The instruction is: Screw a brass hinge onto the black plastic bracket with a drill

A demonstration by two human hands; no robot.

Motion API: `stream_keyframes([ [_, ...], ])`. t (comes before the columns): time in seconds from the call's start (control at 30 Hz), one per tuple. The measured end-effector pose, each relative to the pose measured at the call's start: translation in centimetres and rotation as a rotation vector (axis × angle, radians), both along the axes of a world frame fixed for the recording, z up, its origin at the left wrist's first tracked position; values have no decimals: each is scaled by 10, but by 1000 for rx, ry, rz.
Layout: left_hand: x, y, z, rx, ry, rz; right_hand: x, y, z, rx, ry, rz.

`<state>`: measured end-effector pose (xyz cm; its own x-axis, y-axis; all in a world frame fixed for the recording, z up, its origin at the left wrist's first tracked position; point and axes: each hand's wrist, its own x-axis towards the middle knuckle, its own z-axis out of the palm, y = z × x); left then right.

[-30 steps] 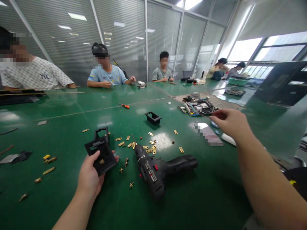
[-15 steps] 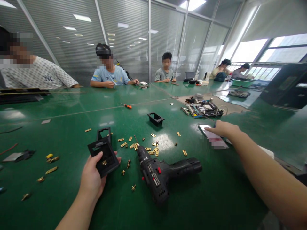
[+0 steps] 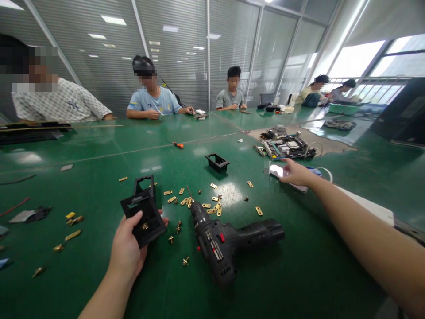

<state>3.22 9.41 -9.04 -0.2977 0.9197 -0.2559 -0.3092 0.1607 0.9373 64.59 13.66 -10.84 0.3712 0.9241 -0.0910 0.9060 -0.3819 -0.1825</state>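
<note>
My left hand (image 3: 128,250) grips a black plastic frame part (image 3: 143,215) at its near edge, held just over the green table (image 3: 99,186). A second black frame piece (image 3: 144,184) stands right behind it. My right hand (image 3: 295,173) reaches far to the right and rests, fingers bent, on a phone (image 3: 285,177) lying flat on the table. A black cordless drill (image 3: 229,241) lies on its side between my two arms. Several small brass plates (image 3: 212,206) and screws are scattered around the drill's tip.
A black open box part (image 3: 217,162) sits mid-table, an orange-handled screwdriver (image 3: 177,145) beyond it. A circuit board (image 3: 287,148) lies behind the phone. Brass pieces (image 3: 71,219) lie at left. Several other people sit along the far edge.
My right hand came down from above the table onto the phone and slid it a little farther away. My left hand keeps its hold on the black frame part.
</note>
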Motion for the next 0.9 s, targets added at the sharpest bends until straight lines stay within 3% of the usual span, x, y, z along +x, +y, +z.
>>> stream_keyframes([
  [0.27,3,-1,5,-4,-5,11,27,10,-8,36,13,-8],
  [0.63,4,-2,7,15,3,-5,13,22,0,20,-32,-109],
  [0.73,5,-3,9,9,-3,-1,16,10,11,66,-36,-150],
  [0.9,5,-2,7,3,-7,7,38,-31,42,130,-133,-284],
])
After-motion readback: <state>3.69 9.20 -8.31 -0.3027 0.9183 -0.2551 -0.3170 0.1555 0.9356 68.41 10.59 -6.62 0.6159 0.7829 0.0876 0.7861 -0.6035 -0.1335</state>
